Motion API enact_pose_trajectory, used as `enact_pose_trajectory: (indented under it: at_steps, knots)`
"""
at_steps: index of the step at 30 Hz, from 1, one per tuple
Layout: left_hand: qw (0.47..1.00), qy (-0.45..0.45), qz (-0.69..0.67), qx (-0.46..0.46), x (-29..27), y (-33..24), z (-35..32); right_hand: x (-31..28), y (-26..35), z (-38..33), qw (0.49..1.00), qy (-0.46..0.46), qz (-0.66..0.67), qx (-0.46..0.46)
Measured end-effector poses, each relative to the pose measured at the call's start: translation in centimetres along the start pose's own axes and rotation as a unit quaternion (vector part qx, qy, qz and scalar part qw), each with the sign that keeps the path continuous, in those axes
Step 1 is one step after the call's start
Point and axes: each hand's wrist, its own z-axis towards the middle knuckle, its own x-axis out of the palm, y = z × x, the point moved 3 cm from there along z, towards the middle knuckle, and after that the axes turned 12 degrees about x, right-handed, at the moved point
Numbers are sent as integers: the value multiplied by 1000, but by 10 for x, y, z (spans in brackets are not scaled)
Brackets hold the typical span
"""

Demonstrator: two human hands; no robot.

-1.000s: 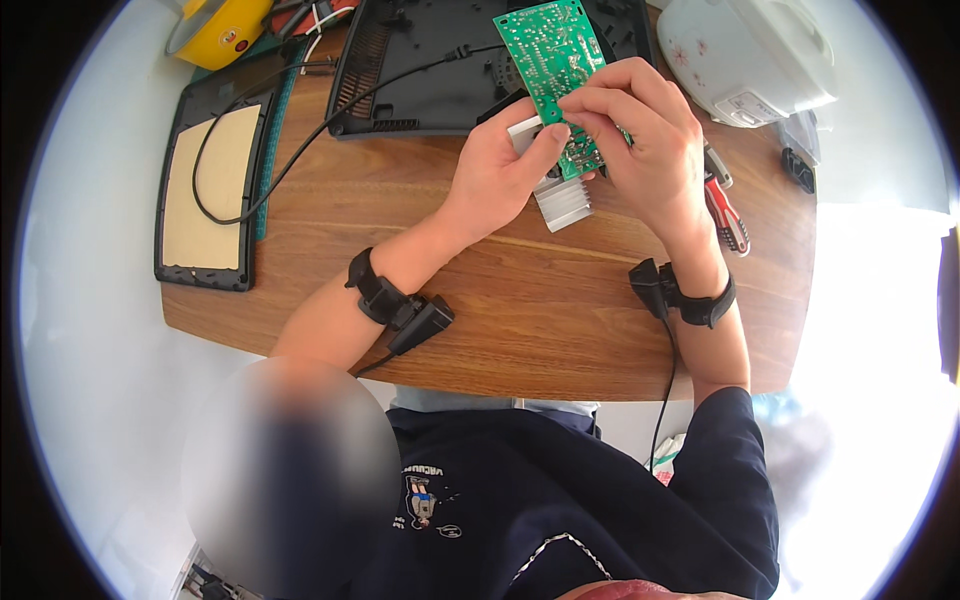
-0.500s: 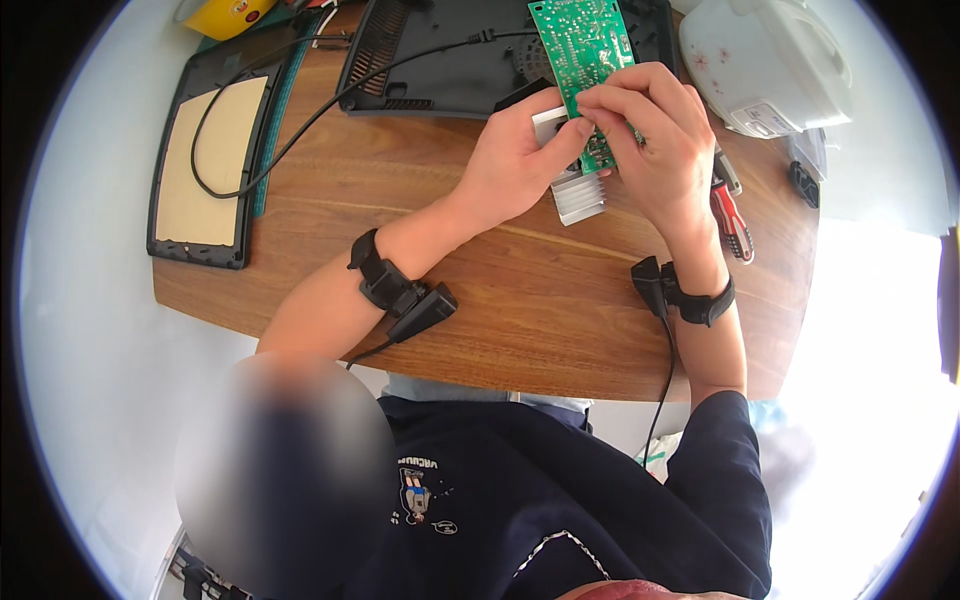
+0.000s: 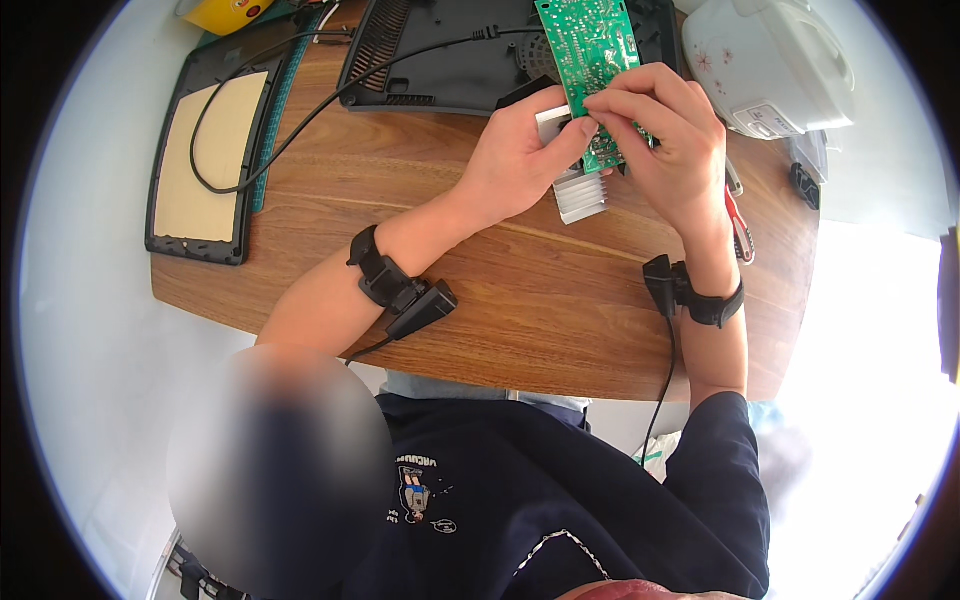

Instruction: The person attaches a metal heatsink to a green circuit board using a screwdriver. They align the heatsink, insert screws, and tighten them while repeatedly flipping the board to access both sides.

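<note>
A green circuit board (image 3: 600, 50), solder side facing up, is raised over the table near the far edge of the view. A silver finned heat sink (image 3: 581, 197) shows beneath its near end. Closed around the left side of the board and heat sink is my left hand (image 3: 510, 160), its thumb at the board's edge. My right hand (image 3: 675, 150) comes over the board from the right, thumb and fingers drawn together in a pinch against its face. Whatever lies between those fingertips is too small to make out.
Behind the board lies a black plastic housing (image 3: 430, 65) with vents, crossed by a black cable (image 3: 300, 140). A black-framed panel (image 3: 205, 160) sits at left, a yellow container (image 3: 225, 14) beyond it. To the right are a white appliance (image 3: 765, 65) and a red-handled tool (image 3: 738, 225).
My right hand and forearm have shifted slightly right, covering more of the red-handled tool. The board has moved slightly with it; the left hand keeps its hold.
</note>
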Motion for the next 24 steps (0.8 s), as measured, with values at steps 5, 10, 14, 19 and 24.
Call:
enact_pose_trajectory:
  at_steps: [5,10,14,19,24]
  knots:
    - [1000,5,19,2,0,0,0,1,-3,0,1000,3,2,-3]
    - [1000,5,20,5,-1,3,0,0,-2,0,1000,5,-6,-11]
    - [997,11,73,9,-3,4,0,0,3,2,999,-3,-26,-37]
    - [997,5,73,-4,-1,-1,0,-3,8,5,998,7,-50,-30]
    - [998,2,60,-1,0,-1,0,-5,6,6,998,20,-57,-20]
